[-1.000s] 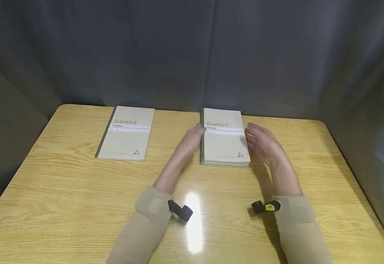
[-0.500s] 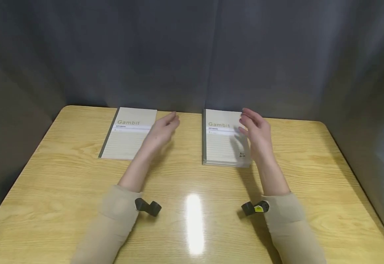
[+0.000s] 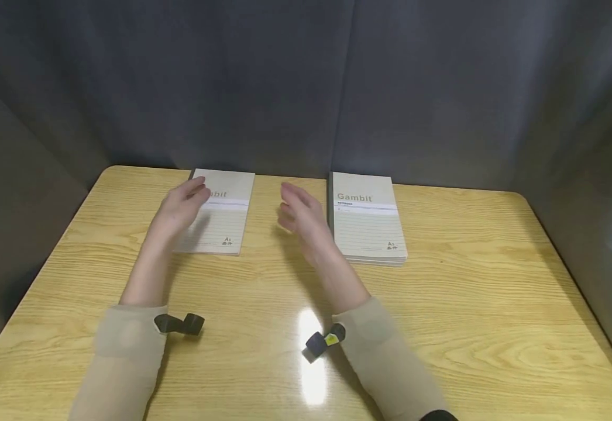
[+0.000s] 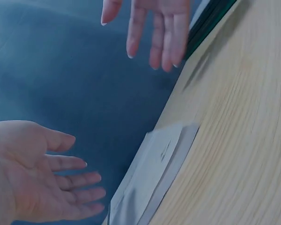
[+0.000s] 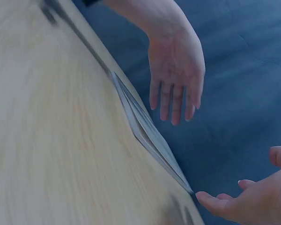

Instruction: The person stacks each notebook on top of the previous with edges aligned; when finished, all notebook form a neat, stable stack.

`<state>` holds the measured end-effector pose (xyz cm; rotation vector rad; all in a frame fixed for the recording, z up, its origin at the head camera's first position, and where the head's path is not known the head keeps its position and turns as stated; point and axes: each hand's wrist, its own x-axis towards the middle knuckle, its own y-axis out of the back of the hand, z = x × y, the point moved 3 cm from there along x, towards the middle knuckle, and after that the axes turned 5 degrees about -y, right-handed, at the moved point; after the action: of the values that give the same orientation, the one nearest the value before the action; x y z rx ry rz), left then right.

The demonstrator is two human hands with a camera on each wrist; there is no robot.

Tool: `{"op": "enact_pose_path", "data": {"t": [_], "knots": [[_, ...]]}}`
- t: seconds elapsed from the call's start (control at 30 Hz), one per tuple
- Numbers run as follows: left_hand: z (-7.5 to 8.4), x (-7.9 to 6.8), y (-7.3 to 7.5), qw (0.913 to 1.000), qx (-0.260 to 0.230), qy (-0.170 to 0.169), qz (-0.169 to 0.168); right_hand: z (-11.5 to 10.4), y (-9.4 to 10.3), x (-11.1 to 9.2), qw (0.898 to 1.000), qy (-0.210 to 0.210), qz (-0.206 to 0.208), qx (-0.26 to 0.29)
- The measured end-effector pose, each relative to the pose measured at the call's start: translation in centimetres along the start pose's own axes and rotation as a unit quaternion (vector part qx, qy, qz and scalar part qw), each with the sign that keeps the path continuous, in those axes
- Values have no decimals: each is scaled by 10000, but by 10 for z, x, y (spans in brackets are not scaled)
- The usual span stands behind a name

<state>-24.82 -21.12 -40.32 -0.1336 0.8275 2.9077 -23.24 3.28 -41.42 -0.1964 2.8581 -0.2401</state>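
Observation:
On the left of the tabletop lies a pale Gambit notebook (image 3: pixel 220 226) with a dark spine strip. My left hand (image 3: pixel 176 207) hovers over its left side, hiding the spine and part of the title. In the left wrist view, that hand (image 4: pixel 42 178) has its fingers extended and holds nothing. A stack of matching notebooks (image 3: pixel 369 231) sits to the right, squared up, spines to the left. Between the two, just left of the stack, my right hand (image 3: pixel 306 222) is in the air. The right wrist view shows this hand (image 5: pixel 257 199) with nothing in its grasp.
A wooden table (image 3: pixel 474 280) with rounded back corners carries everything. Dark grey curtains (image 3: pixel 232 88) hang close behind and along both sides. Small black cameras (image 3: pixel 179 323) are strapped at both wrists over beige sleeves.
Both hands have left the right-hand stack and moved left. The left hand has come over the left notebook, and the right hand has crossed the stack into the gap. Both notebook piles stay put.

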Motion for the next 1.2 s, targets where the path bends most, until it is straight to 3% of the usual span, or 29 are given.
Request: {"op": "enact_pose_path", "data": {"t": [0.2, 0.43, 0.67, 0.93, 1.2], "knots": [[-23, -1, 22, 9985, 143, 504, 157, 16, -40, 10, 9986, -447, -195, 212], [-36, 3, 27, 9959, -598, 634, 242, 23, -52, 14, 9958, -630, -267, 613], [-42, 3, 29, 9924, -875, 750, 434, 26, -55, 11, 9921, -830, -408, 851], [-48, -1, 34, 9893, -915, 948, 635, 32, -49, 13, 9831, -1294, -154, 1288], [-51, 2, 31, 9902, -710, 1148, 363, 33, -47, 15, 9871, -1426, -92, 721]]}}
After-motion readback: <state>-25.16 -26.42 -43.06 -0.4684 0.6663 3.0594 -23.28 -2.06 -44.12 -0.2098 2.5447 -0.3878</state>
